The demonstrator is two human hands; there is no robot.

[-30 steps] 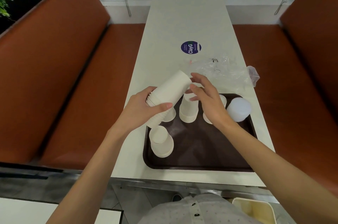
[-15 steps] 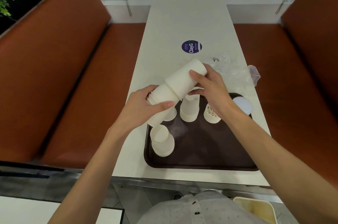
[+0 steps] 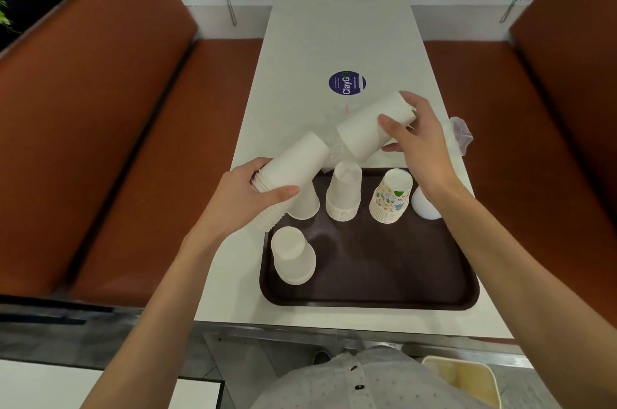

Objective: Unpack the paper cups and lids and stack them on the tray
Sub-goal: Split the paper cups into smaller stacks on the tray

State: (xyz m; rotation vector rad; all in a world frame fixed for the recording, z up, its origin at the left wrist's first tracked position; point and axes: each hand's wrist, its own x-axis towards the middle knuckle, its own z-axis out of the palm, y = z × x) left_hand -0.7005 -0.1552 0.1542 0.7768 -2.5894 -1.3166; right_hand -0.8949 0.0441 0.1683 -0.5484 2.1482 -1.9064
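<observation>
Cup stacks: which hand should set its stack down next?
Probably the right hand, holding a white paper cup stack: the dark brown plastic tray is bare on its side. The left hand grips the other stack above standing white cups.

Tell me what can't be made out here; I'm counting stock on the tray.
Head view only:
White lids: mostly behind the right forearm.
Plain cups at the tray's far-left corner: upper part behind the held stack in the left hand.
Plastic wrapper: largely behind the right hand and its gripped cups.
</observation>
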